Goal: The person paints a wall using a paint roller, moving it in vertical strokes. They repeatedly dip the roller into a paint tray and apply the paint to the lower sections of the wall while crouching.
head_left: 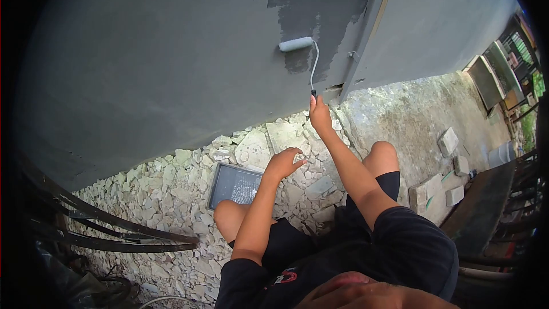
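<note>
Open air fronts the wall [171, 68]; the tray [234, 186] blocks low left.

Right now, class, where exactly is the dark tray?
In the head view, the dark tray lies left of centre on the broken stones, just left of the person's left hand and just beyond the left knee.

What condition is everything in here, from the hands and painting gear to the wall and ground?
Right hand: closed round the roller's handle.
Left hand: empty, fingers loosely curled.
Paint roller: raised at the wall, its cover pale.
Paint tray: uncovered, on the rubble, whitish marks inside.
Gray wall: partly darkened, patch ragged-edged.
Rubble: loose, broken.
</note>
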The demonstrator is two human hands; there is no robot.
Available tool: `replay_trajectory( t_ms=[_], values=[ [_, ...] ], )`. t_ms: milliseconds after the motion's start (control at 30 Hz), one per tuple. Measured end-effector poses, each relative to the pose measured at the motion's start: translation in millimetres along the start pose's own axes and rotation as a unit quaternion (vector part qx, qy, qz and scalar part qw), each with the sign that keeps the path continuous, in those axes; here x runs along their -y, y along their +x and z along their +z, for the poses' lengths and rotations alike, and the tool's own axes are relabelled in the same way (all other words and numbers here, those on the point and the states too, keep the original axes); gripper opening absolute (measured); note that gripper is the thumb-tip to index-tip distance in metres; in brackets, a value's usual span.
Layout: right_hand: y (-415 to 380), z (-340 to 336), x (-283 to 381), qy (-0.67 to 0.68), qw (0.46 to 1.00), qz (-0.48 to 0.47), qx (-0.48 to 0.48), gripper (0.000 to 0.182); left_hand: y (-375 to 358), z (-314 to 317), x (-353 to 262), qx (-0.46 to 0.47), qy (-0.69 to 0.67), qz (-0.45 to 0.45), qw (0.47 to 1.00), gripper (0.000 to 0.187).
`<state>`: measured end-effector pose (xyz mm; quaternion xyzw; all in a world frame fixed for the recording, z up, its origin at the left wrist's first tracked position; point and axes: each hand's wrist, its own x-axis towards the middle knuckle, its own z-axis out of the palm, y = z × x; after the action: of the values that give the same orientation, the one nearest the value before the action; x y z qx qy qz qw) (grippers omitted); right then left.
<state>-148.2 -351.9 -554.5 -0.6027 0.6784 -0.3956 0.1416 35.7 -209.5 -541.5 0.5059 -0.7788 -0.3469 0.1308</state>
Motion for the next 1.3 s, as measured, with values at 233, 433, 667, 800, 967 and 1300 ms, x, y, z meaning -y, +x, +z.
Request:
replay_trajectory(
  t_ms=[233, 433, 667, 800, 967, 1300],
  values=[
    [-68, 31, -94, -0.070, 0.990, 0.065, 0.099, 0.041, -12, -11, -15, -0.007, -0.004, -0.001, 1.000, 0.051],
    [-59, -1, -78, -0.016, 0.997, 0.047, 0.062, 0.041, -17, -10, -14, -0.019, -0.001, 0.002, 1.000, 0.051],
    [53, -63, 8, 0.113, 0.989, -0.048, -0.088, 0.046, -14, -5, -12, -0.017, -0.004, 0.003, 1.000, 0.051],
    [81, -68, 13, 0.111, 0.989, -0.068, -0.075, 0.044, -15, -6, -19, -0.012, 0.001, -0.002, 1.000, 0.050],
    [35, -2, -81, 0.033, 0.999, -0.028, -0.033, 0.040, -25, 1, -22, 0.011, 0.002, -0.016, 1.000, 0.051],
    [-22, 9, -133, -0.064, 0.994, 0.068, 0.054, 0.043, -27, -3, -32, 0.018, 0.004, -0.015, 1.000, 0.050]
  ],
)
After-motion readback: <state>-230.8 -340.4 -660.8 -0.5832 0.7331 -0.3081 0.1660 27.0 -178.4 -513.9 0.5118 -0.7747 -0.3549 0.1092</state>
